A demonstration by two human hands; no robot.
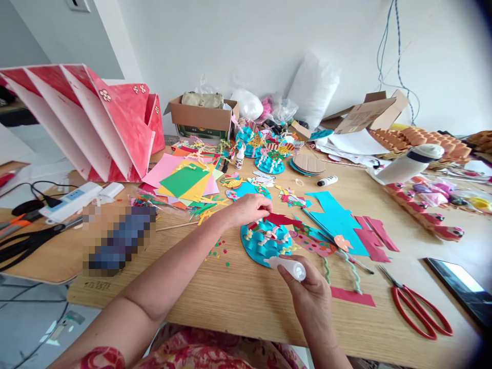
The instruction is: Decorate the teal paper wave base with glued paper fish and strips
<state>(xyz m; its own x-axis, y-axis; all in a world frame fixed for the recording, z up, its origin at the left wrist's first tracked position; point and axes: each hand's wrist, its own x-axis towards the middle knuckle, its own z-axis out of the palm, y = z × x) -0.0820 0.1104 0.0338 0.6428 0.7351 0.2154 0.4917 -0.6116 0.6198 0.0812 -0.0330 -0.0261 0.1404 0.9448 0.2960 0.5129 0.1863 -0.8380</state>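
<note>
Eyes along your desk (238, 307): red-handled scissors (417, 310) lie by the near edge on your right, with a dark phone (461, 287) just beyond them at the near right corner. Black scissors (26, 246) sit at the left edge, a white power strip (71, 201) behind them. A red-and-white folded board (84, 123) stands at the far left corner and a cardboard box (203, 119) on the far edge. Coloured paper sheets (184, 180) fan out before that box. Toward the right edge a white bottle (407, 164) lies on its side, egg trays (423, 139) behind it.

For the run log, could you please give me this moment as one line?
left hand: fingertips on red paper strip over blue paper disc | right hand: holding glue bottle
</note>
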